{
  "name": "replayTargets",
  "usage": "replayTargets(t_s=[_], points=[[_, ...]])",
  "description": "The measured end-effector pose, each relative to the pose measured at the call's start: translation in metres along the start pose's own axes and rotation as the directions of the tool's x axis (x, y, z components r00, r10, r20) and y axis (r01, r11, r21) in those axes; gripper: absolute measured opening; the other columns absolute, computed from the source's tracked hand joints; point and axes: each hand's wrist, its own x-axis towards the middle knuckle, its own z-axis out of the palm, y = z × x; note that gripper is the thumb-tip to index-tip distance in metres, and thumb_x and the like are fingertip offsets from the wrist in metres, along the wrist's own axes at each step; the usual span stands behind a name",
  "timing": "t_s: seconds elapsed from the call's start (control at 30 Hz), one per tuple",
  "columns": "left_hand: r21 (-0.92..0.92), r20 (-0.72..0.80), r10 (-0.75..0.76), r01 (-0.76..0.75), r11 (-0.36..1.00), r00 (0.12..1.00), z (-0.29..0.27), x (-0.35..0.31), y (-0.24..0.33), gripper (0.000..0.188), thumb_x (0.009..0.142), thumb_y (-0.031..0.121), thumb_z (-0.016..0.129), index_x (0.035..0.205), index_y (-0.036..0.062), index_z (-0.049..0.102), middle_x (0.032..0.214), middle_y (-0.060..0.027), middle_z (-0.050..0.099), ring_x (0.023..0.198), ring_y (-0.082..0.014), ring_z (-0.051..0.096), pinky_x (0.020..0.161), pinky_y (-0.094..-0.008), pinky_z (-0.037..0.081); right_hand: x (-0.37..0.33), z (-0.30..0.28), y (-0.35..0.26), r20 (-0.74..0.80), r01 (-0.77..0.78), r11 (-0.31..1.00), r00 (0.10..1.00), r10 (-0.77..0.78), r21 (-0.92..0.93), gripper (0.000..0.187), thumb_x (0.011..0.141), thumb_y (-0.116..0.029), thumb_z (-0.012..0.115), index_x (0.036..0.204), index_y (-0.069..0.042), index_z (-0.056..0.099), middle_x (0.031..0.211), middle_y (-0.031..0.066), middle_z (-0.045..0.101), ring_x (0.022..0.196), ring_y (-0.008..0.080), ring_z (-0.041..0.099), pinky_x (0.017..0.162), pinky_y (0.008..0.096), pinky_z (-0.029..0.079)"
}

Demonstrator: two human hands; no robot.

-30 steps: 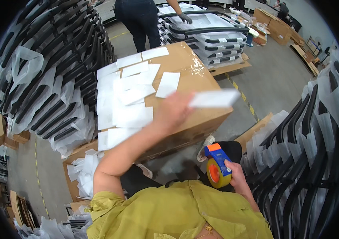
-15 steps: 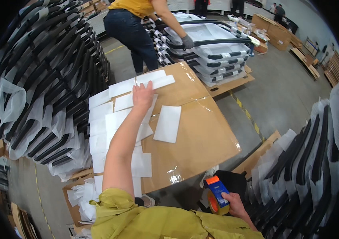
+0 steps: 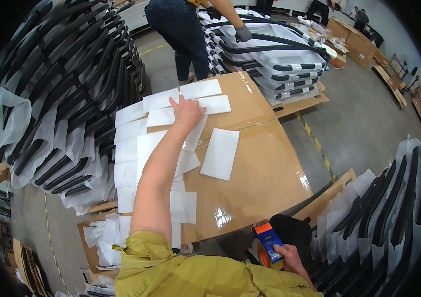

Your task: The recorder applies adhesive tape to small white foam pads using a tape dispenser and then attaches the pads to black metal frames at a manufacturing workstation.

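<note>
My left hand lies palm down on a white foam strip, fingers spread. The strip is on a large taped cardboard box. A second white strip lies just beyond it. Overlapping white foam sheets cover the box's left side, partly hidden by my forearm. One separate white sheet lies right of my arm. Low at the right, my right hand grips a blue and orange tape dispenser by its end, off the box's near edge.
Black tubular frames in white wrap are stacked at the left, and more wrapped frames at the right. Beyond the box, a co-worker's gloved hand touches another frame stack. A carton of white scraps sits near left.
My left hand's fingers have spread while staying at the foam strips. The co-worker's gloved hand has moved, and the top frame there now sits at a slant. The view has shifted slightly.
</note>
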Motion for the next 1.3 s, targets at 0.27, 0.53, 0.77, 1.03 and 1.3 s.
replayTargets(t_s=[0.27, 0.53, 0.77, 1.03, 1.3], points=[[-0.227, -0.087, 0.164, -0.18, 0.957, 0.983, -0.025, -0.107, 0.047, 0.036, 0.077, 0.036, 0.056, 0.097, 0.0058, 0.051, 0.088, -0.0144, 0.057, 0.08, -0.0308, 0.057, 0.066, -0.0404, 0.046, -0.018, 0.004, 0.001, 0.001, 0.019, 0.999, 1.0, -0.019, -0.045, 0.029, 0.08, -0.021, 0.058, 0.087, 0.007, 0.057, 0.077, 0.0097, 0.061, 0.065, 0.0133, 0.058, 0.061, 0.0242, 0.046], [-0.378, -0.13, 0.189, -0.225, 0.898, 0.973, -0.008, -0.157, 0.05, 0.063, 0.065, 0.033, 0.068, 0.116, 0.0074, 0.04, 0.085, -0.0143, 0.058, 0.082, -0.0306, 0.057, 0.069, -0.0391, 0.045, -0.045, 0.017, 0.007, 0.122, 0.057, 0.998, 0.991, -0.052, -0.038, 0.028, 0.081, -0.02, 0.055, 0.09, 0.006, 0.059, 0.077, 0.0104, 0.062, 0.063, 0.0139, 0.058, 0.06, 0.0239, 0.046], [-0.762, 0.051, 0.232, -0.112, 0.638, 0.971, -0.025, -0.174, 0.055, 0.041, 0.071, 0.01, 0.06, 0.111, 0.0075, 0.052, 0.063, -0.0024, 0.05, 0.057, -0.0112, 0.049, 0.052, -0.0253, 0.043, -0.077, 0.019, 0.013, 0.174, 0.222, 0.972, 0.963, -0.207, -0.072, 0.031, 0.082, -0.024, 0.053, 0.091, 0.006, 0.06, 0.074, 0.0085, 0.061, 0.06, 0.0126, 0.057, 0.057, 0.0226, 0.044], [-0.924, 0.284, 0.166, 0.223, 0.31, 0.944, -0.012, -0.269, 0.076, 0.031, 0.074, 0.007, 0.055, 0.103, -0.0047, 0.053, 0.06, -0.0018, 0.049, 0.051, -0.0088, 0.049, 0.045, -0.0223, 0.041, -0.105, 0.001, 0.014, 0.231, 0.467, 0.884, 0.862, -0.452, -0.011, 0.036, 0.075, -0.022, 0.059, 0.096, 0.007, 0.056, 0.087, 0.0091, 0.061, 0.073, 0.0104, 0.055, 0.067, 0.0222, 0.043], [-0.956, 0.286, 0.394, 0.236, 0.173, 0.873, -0.046, -0.316, 0.096, 0.027, 0.077, 0.02, 0.063, 0.095, 0.0012, 0.056, 0.069, 0.0002, 0.055, 0.064, -0.0069, 0.051, 0.054, -0.0216, 0.043, -0.12, 0.005, 0.016, 0.317, 0.558, 0.825, 0.801, -0.508, -0.089, 0.031, 0.07, -0.02, 0.064, 0.088, 0.004, 0.057, 0.078, 0.0052, 0.06, 0.068, 0.0082, 0.053, 0.063, 0.021, 0.042]])
